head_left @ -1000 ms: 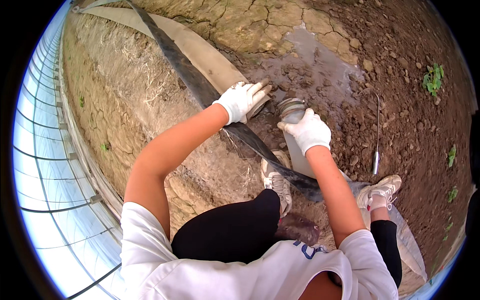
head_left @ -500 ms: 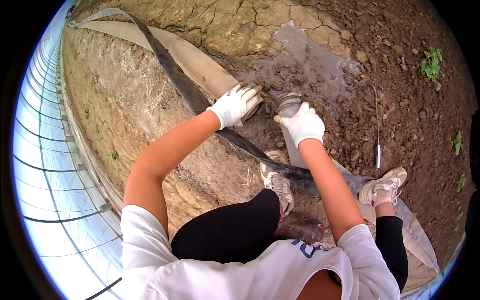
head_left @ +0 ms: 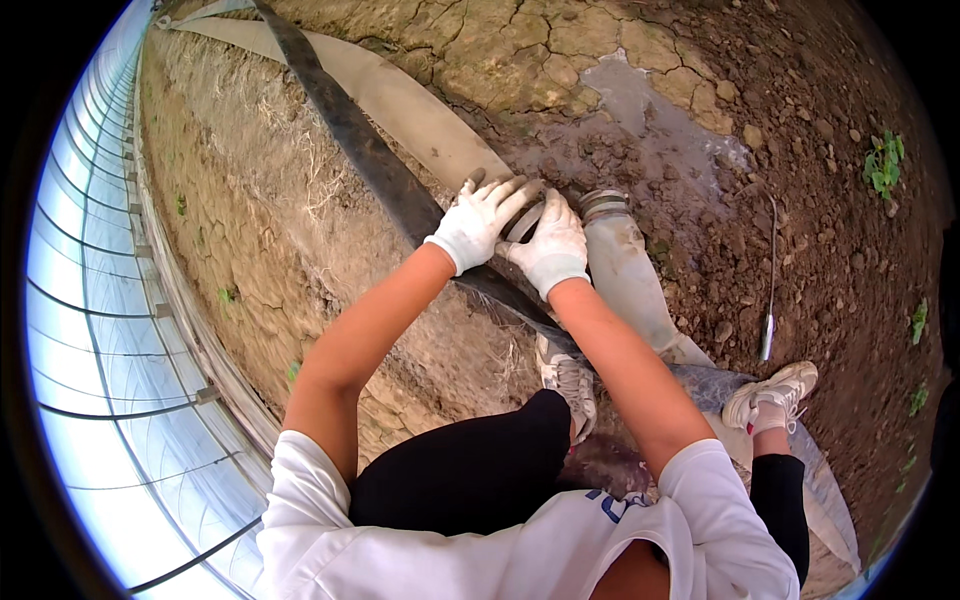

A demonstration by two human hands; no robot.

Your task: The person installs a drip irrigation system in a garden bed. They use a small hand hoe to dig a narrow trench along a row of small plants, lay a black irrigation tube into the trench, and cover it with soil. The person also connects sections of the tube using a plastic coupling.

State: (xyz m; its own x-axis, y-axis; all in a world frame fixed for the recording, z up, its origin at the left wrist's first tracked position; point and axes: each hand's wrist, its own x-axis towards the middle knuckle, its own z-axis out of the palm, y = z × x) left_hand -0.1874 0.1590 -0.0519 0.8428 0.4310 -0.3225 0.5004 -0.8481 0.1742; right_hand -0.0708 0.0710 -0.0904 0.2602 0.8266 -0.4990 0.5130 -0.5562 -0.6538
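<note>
You are crouching on bare, cracked soil, looking down at your own arms, which reach from the lower middle of the frame up to its centre. Both hands wear white work gloves.

Your left hand [head_left: 482, 220] sits just above the centre, fingers spread wide and pressed down on the spot where a flat black hose [head_left: 372, 165] meets a wide, pale flat hose [head_left: 400, 100]. Both run together from the upper left of the frame down to your hands.

Your right hand [head_left: 552, 248] lies just beside the left, touching it, fingers curled over a dark round fitting [head_left: 524, 224] between the two gloves. Only a sliver of the fitting shows, so you cannot tell how firmly it is gripped.

Right of your right hand, a muddy grey hose end [head_left: 622, 262] with a ribbed collar [head_left: 603, 204] on top lies on wet ground and runs down toward your feet. A shallow puddle [head_left: 660, 110] sits at the upper right, amid clods of brown earth.

A thin metal rod [head_left: 769, 290] stands in the soil at the right. Your dirty white shoes [head_left: 770, 395] show at the lower right and centre. Small green weeds [head_left: 882, 165] dot the far right. A greenhouse's clear plastic wall [head_left: 90, 330] curves along the left edge.
</note>
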